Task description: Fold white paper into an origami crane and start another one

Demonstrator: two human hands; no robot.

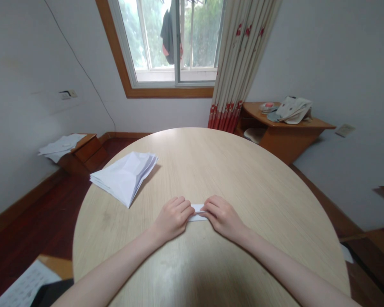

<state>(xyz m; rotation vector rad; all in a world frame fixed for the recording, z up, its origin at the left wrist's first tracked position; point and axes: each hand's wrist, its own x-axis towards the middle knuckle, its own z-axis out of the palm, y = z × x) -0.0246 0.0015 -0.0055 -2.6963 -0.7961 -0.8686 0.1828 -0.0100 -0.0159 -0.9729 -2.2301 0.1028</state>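
Note:
A small folded strip of white paper (197, 212) lies flat on the round light-wood table (259, 187), near its front middle. My left hand (173, 217) rests on the strip's left end with fingers curled and pressed down. My right hand (222, 215) covers its right end the same way, fingertips pinching the paper against the table. Only the short middle part of the strip shows between the two hands.
A fanned stack of folded white paper sheets (124, 175) lies on the table's left side. A low wooden stand with papers (68, 147) sits by the left wall. A corner shelf with a dish and papers (286, 117) stands at right, beside a curtain (240, 64).

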